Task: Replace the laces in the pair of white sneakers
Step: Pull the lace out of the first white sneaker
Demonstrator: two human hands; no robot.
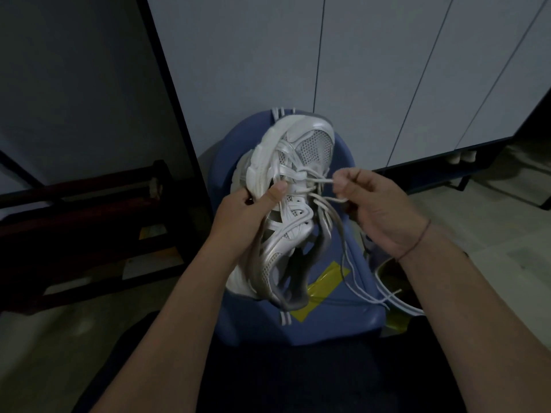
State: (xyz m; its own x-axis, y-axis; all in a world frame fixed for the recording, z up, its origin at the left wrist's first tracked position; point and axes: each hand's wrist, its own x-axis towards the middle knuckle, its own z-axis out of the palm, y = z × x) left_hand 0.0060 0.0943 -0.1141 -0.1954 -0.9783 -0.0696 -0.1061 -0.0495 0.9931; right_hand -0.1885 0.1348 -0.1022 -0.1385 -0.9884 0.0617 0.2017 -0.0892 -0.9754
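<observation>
White sneaker [293,222] points toe away, left fingers [275,193] gripping it; right fingers [343,183] pinch its lace [323,180].

One white sneaker [310,138] and two hands — one left hand [238,216], one right hand [378,210] — were pictured over one blue stool [343,323]. Two yellow tape patches [325,289] and one wrist cord [417,239] were counted; the white lace [323,181] strands were too tangled to be tallied.
</observation>
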